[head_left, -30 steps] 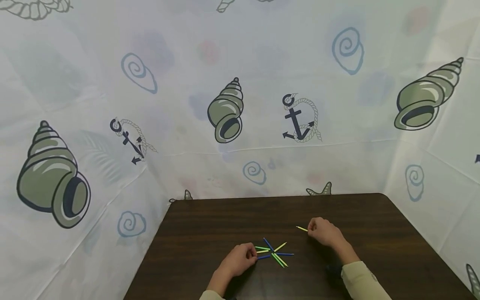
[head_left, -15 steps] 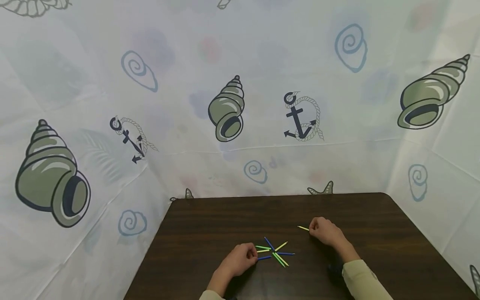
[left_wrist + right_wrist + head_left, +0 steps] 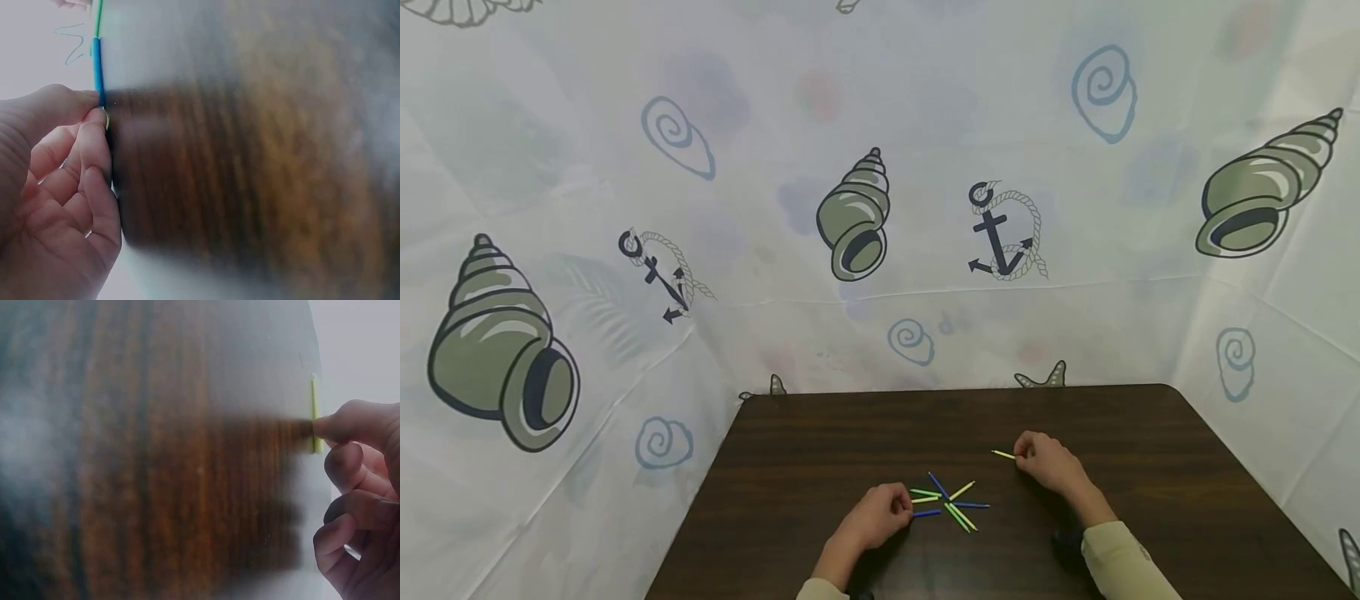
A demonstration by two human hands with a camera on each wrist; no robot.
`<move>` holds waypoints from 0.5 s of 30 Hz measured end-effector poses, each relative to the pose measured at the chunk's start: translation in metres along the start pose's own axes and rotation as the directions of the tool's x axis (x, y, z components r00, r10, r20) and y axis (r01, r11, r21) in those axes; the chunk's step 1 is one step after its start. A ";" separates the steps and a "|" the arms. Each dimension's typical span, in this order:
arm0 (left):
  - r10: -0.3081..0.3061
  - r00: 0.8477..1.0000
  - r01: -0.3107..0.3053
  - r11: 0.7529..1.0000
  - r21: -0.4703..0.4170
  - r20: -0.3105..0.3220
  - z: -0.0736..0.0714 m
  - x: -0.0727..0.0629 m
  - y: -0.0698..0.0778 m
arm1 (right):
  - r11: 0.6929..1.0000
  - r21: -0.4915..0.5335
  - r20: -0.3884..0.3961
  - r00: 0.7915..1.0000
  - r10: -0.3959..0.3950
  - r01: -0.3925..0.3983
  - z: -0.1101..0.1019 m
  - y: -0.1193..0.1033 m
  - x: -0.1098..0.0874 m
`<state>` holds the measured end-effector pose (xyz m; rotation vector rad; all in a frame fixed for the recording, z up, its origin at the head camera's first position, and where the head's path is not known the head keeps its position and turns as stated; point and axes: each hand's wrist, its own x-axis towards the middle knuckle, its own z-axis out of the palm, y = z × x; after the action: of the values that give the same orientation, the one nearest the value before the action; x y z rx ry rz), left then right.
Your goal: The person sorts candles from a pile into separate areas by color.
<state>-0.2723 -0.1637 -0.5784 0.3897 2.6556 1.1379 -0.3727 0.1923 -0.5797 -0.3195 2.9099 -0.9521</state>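
Observation:
Several thin sticks in blue, green and yellow lie in a ray-like pattern on the dark table (image 3: 820, 450) in the head view. At the pattern's left side, my left hand (image 3: 876, 518) pinches the outer end of a blue stick (image 3: 927, 513) between thumb and finger. A yellow stick (image 3: 925, 500) and a green stick (image 3: 926, 492) lie just above it, close to the fingertips. Farther right and back, my right hand (image 3: 1051, 462) pinches a separate yellow stick (image 3: 1003, 454), which points left; the right wrist view shows the thumb on this stick (image 3: 314, 412).
Other rays are a blue stick (image 3: 972, 505), a yellow stick (image 3: 962, 490), another blue stick (image 3: 937, 485) and a green stick (image 3: 957, 517) beside a yellow one. A white curtain (image 3: 760, 250) printed with shells and anchors stands behind the table and along its sides.
The head view has shifted slightly. Both hands and the sticks stay nearly where they were.

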 end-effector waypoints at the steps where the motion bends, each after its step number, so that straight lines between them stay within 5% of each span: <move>1: -0.001 1.000 0.001 1.000 0.001 -0.002 0.000 0.000 0.000 | 1.000 0.009 -0.005 1.000 -0.004 0.004 0.000 0.000 0.000; 8: -0.002 1.000 0.002 1.000 0.012 -0.013 0.001 0.001 -0.001 | 0.996 0.062 -0.043 0.997 -0.058 0.060 0.009 -0.007 -0.001; 15: 0.004 1.000 -0.004 1.000 0.013 -0.018 0.002 -0.001 0.000 | 0.960 0.226 0.009 0.985 -0.171 0.164 0.019 -0.042 -0.010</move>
<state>-0.2708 -0.1625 -0.5795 0.3889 2.6800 1.1317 -0.3527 0.1502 -0.5705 -0.5656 2.7470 -1.2756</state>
